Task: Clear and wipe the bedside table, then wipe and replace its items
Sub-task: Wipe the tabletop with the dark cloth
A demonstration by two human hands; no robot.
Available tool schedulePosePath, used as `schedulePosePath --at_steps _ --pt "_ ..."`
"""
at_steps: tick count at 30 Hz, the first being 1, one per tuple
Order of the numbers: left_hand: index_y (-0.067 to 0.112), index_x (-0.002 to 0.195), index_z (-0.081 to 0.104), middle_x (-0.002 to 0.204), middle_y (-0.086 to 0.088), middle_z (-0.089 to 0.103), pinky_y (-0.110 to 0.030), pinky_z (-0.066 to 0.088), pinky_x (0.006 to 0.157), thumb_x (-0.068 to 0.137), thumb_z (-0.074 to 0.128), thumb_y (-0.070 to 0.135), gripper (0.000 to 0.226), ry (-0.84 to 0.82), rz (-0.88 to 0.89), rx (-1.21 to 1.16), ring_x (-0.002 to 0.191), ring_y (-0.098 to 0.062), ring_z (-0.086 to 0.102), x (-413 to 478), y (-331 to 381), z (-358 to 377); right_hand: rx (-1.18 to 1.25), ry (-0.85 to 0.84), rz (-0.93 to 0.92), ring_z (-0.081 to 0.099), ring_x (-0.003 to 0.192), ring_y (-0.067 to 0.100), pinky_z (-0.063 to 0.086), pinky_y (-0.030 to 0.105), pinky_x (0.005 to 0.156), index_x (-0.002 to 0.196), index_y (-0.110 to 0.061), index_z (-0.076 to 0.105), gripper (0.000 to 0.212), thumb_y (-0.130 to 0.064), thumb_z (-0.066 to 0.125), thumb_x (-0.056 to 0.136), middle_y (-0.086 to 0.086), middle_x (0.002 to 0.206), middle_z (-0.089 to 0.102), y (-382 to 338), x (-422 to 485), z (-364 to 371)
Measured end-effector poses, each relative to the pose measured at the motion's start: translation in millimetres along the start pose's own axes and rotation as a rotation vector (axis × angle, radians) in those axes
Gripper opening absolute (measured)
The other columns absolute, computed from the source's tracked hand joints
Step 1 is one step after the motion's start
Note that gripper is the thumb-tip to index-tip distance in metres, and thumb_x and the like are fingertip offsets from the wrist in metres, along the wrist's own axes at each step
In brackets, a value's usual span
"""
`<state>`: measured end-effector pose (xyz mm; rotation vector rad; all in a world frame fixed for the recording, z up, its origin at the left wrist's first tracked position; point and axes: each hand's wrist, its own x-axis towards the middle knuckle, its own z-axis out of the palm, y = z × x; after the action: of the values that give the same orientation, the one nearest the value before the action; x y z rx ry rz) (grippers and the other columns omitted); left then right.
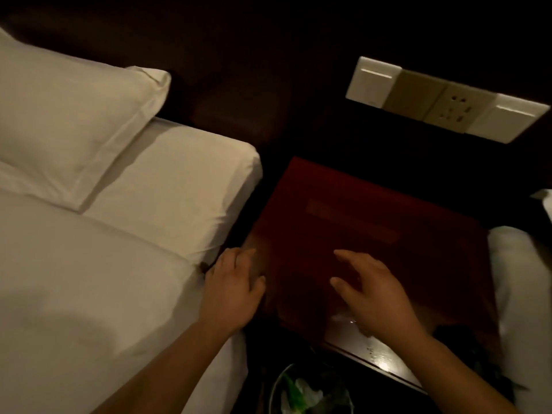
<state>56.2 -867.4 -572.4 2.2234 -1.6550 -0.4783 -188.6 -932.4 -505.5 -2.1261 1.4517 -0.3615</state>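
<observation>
The bedside table point(373, 210) has a glossy dark red top and stands between two beds. Nothing is visible standing on it in this dim light. My left hand point(233, 291) rests at the table's near left corner, beside the mattress edge, fingers loosely apart and holding nothing. My right hand point(373, 297) hovers over the near middle of the top with fingers spread, empty. The table's front edge point(379, 354) catches a bright reflection.
A white bed point(104, 234) with a pillow point(68, 115) lies to the left. Another white bed edge point(519, 279) is on the right. A switch and socket panel point(442, 100) is on the dark wall behind. A bin point(304, 392) with rubbish sits on the floor below.
</observation>
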Motion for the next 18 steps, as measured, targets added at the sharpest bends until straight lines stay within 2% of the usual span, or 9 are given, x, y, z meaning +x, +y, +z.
schedulePosePath --at_steps 4,6,8,9,11,13,15,16,18 --pt "0.033 0.138 0.048 0.151 -0.007 0.038 -0.052 0.035 0.108 0.089 0.045 0.047 0.051 -0.075 0.065 0.095 0.143 -0.030 0.030 28.1 16.5 32.1 -0.059 0.174 0.126 0.051 0.112 0.017 0.044 0.033 0.085 0.126 -0.042 0.054 0.048 -0.027 0.069 0.082 -0.016 0.119 0.056 74.2 -41.7 -44.0" --pt "0.039 0.139 0.047 0.158 -0.005 0.031 -0.056 0.028 0.112 0.089 0.041 0.051 0.052 -0.091 0.117 0.157 0.147 -0.031 0.022 41.2 21.2 46.2 -0.159 0.223 0.217 0.050 0.115 0.028 0.043 0.039 0.088 0.126 -0.037 0.056 0.054 -0.021 0.074 0.078 -0.007 0.126 0.057 106.8 -63.8 -53.5" --pt "0.048 0.143 0.038 0.163 -0.003 0.019 -0.060 0.018 0.116 0.091 0.032 0.059 0.054 -0.113 0.166 0.214 0.151 -0.032 0.012 51.3 23.7 60.3 -0.332 0.205 0.324 0.047 0.121 0.039 0.041 0.048 0.098 0.131 -0.031 0.056 0.058 -0.032 0.076 0.076 0.005 0.138 0.053 135.1 -80.4 -53.6" --pt "0.051 0.145 0.033 0.165 -0.002 0.015 -0.061 0.014 0.116 0.092 0.026 0.063 0.055 -0.122 0.189 0.244 0.151 -0.032 0.008 55.4 24.3 67.0 -0.399 0.183 0.399 0.043 0.126 0.041 0.038 0.051 0.101 0.135 -0.033 0.051 0.062 -0.043 0.072 0.077 0.008 0.145 0.047 146.1 -87.6 -51.1" --pt "0.055 0.147 0.021 0.166 -0.002 0.011 -0.062 0.009 0.116 0.092 0.016 0.068 0.057 -0.120 0.216 0.304 0.152 -0.033 0.005 60.3 24.0 78.6 -0.431 0.112 0.570 0.031 0.137 0.038 0.032 0.051 0.108 0.141 -0.047 0.035 0.068 -0.068 0.049 0.078 0.002 0.156 0.029 163.4 -99.9 -40.5" --pt "0.056 0.148 0.017 0.165 -0.004 0.016 -0.062 0.010 0.115 0.094 0.016 0.068 0.056 -0.076 0.231 0.350 0.151 -0.035 0.010 60.6 23.2 87.8 -0.315 0.077 0.642 0.023 0.142 0.032 0.026 0.049 0.114 0.144 -0.050 0.023 0.075 -0.076 0.032 0.074 -0.003 0.160 0.017 178.2 -109.9 -23.8" --pt "0.054 0.149 0.016 0.164 -0.005 0.021 -0.063 0.012 0.114 0.096 0.019 0.065 0.055 -0.035 0.243 0.384 0.150 -0.036 0.015 59.9 22.7 94.1 -0.256 0.062 0.597 0.023 0.143 0.033 0.025 0.051 0.115 0.147 -0.041 0.028 0.073 -0.070 0.038 0.081 0.000 0.160 0.021 184.7 -119.3 -4.7" --pt "0.054 0.149 0.016 0.163 -0.005 0.021 -0.063 0.011 0.114 0.096 0.019 0.064 0.054 -0.034 0.247 0.391 0.149 -0.036 0.015 60.0 22.1 96.1 -0.268 0.084 0.530 0.028 0.140 0.036 0.028 0.053 0.112 0.145 -0.033 0.036 0.065 -0.063 0.044 0.088 0.004 0.157 0.029 184.1 -123.6 5.2" --pt "0.054 0.150 0.015 0.163 -0.005 0.022 -0.063 0.012 0.114 0.097 0.019 0.064 0.054 -0.036 0.251 0.396 0.149 -0.036 0.016 59.5 21.3 98.3 -0.292 0.151 0.353 0.043 0.130 0.042 0.038 0.059 0.104 0.135 -0.021 0.053 0.055 -0.047 0.050 0.087 0.009 0.147 0.044 177.9 -127.6 20.3"
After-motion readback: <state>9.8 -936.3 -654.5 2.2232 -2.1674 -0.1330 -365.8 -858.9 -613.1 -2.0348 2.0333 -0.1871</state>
